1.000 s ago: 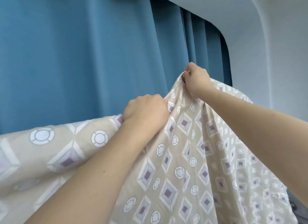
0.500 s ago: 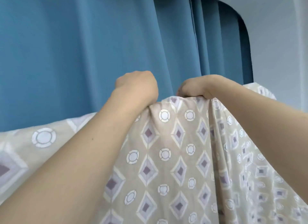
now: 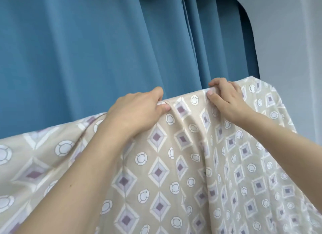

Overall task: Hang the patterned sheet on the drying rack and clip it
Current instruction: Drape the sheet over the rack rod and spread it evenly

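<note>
The left hand gripped the top fold of the patterned sheet, thumb on the near side and fingers curled over the far side, so the cloth ran out from under it toward three o'clock. The right hand pinched the same top edge just beside, at about two o'clock from the left one, thumb pressed against the near face and fingers hooked over the ridge. Between the two hands the sheet stretched in a short taut span, with soft creases falling away below toward six o'clock. From both hands the beige cloth, printed with purple-centred diamonds and white rings, hung down and spread out to nine o'clock and to four o'clock, covering whatever held it up. A blue curtain hung in folds behind the hands at twelve o'clock, and a pale wall stood at one to three o'clock. No writing or label could be read on the cloth.
</note>
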Motion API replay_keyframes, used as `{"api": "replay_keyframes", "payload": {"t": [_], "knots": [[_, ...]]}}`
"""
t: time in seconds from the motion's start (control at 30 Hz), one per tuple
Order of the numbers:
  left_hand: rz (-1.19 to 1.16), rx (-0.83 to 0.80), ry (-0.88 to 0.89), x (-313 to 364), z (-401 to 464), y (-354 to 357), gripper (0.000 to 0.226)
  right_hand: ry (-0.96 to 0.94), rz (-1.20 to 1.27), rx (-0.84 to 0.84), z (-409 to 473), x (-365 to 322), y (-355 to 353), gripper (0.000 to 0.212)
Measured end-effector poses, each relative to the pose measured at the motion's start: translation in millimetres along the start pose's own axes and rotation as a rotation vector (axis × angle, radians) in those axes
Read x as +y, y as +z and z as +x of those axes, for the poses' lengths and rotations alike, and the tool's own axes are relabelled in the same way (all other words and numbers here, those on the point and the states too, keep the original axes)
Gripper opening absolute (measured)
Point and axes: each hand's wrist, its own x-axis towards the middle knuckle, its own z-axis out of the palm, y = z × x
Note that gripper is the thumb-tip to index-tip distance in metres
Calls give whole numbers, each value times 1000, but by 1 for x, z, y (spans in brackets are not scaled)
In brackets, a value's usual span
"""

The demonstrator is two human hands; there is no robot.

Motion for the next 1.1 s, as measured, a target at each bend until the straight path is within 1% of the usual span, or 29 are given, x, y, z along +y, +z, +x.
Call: {"api": "replay_keyframes", "payload": {"t": [0.07, 0.13, 0.3, 0.4, 0.47, 0.53, 0.57, 0.67, 0.8, 0.87, 0.93, 1.0, 1.03, 1.1], "knots": [[4, 29, -18, 4, 0, 1, 36, -23, -17, -5, -2, 11, 0, 55], [16, 71, -41, 5, 0, 2, 40, -61, -43, 33, 1, 14, 4, 57], [45, 171, -108, -2, -2, 8, 42, -199, -34, 117, 7, 13, 17, 45], [81, 222, -140, -3, -1, 13, 43, -157, 9, 134, 13, 14, 23, 40], [78, 229, -162, -2, 1, 15, 43, -112, 43, 131, 18, 12, 23, 32], [74, 240, -176, -1, 2, 18, 42, -91, 84, 108, 22, 8, 19, 25], [76, 255, -179, 1, 3, 19, 41, -65, 117, 86, 23, 6, 16, 25], [95, 305, -177, 3, 4, 21, 35, 88, 177, -45, 34, -1, 6, 30], [94, 363, -160, 16, 4, 20, 20, 188, 60, -314, 61, -8, -12, 41], [66, 454, -78, 34, 6, 26, 9, 229, -14, -476, 76, -12, -20, 41], [72, 527, 15, 56, 11, 35, 18, 254, -130, -669, 90, -17, -23, 38], [105, 548, 47, 72, 18, 46, 34, 276, -189, -848, 102, -18, -22, 31], [137, 552, 56, 77, 22, 50, 40, 281, -200, -915, 107, -18, -21, 26], [214, 553, 67, 80, 30, 57, 40, 281, -183, -976, 113, -13, -19, 25]]}}
